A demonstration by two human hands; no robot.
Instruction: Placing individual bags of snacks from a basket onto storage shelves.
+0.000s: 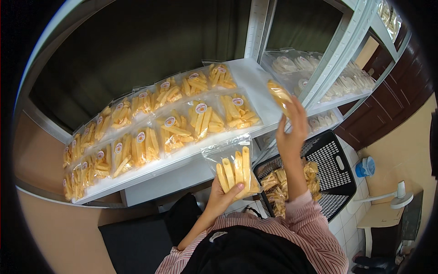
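Note:
My left hand (pixel 224 195) is closed on the lower part of a clear bag of yellow stick snacks (pixel 235 170), held upright in front of the shelf edge; no label shows on this side. Raised over the right end of the white shelf (pixel 248 75), my right hand (pixel 293 127) grips a second bag of yellow snacks (pixel 278 97), seen nearly edge-on. Two rows of similar bags (pixel 200 119), many with round labels facing up, lie along the shelf to the left of my right hand.
Below my right forearm stands a black plastic crate (pixel 338 185) with more snack bags (pixel 275 186) in it. A metal shelf post (pixel 335 52) rises at the right, with bags of pale snacks (pixel 346 84) behind it. A blue bin (pixel 365 167) sits on the tiled floor.

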